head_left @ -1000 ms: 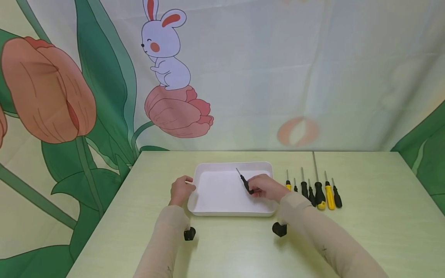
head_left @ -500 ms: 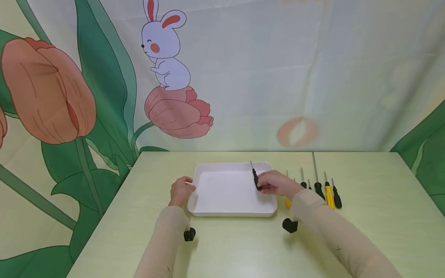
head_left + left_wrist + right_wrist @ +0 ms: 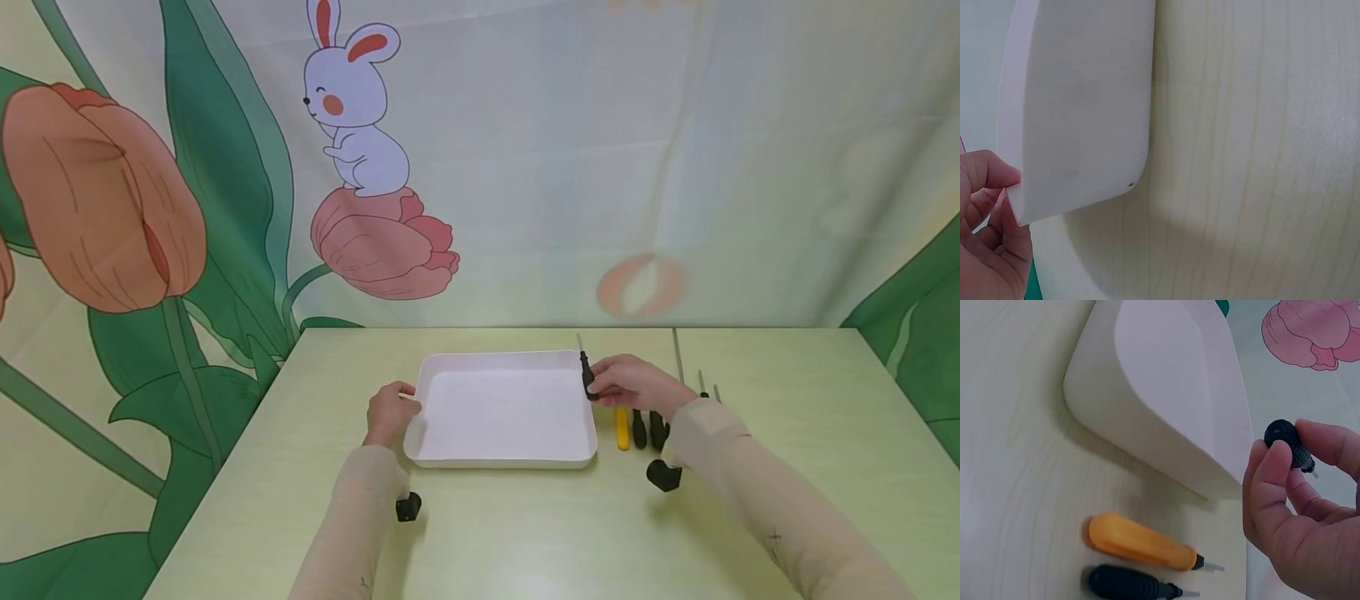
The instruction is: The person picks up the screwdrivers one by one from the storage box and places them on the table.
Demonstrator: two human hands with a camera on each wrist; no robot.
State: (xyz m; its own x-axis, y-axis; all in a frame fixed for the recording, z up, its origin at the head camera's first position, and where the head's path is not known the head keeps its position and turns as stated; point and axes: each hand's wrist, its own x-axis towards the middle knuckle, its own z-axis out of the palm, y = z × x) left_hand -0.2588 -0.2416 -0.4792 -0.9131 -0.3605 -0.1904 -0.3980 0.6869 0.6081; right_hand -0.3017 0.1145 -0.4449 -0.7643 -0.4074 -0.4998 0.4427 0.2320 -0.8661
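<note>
A white tray (image 3: 498, 463) lies on the table. My left hand (image 3: 392, 414) is at its left side; in the left wrist view its thumb and finger pinch the rim of the tray (image 3: 1079, 112). With the fingertips of my right hand (image 3: 633, 387) I hold a small black screwdriver (image 3: 587, 377) by its handle, over the tray's right edge. Its thin shaft points away toward the back. Seen from the right wrist, the handle end of the screwdriver (image 3: 1282, 434) faces the camera, between thumb and fingers and apart from the tray.
Right of the tray lies a row of several screwdrivers, among them a yellow-handled one (image 3: 622, 429) and a black-handled one (image 3: 639, 431). A long shaft (image 3: 678, 354) shows behind my right forearm, which hides part of the row. A printed cloth (image 3: 510, 167) hangs behind the table.
My right hand has carried the black screwdriver rightward from above the middle of the tray to its right edge, the shaft turning more upright in view. The left hand and tray stay put.
</note>
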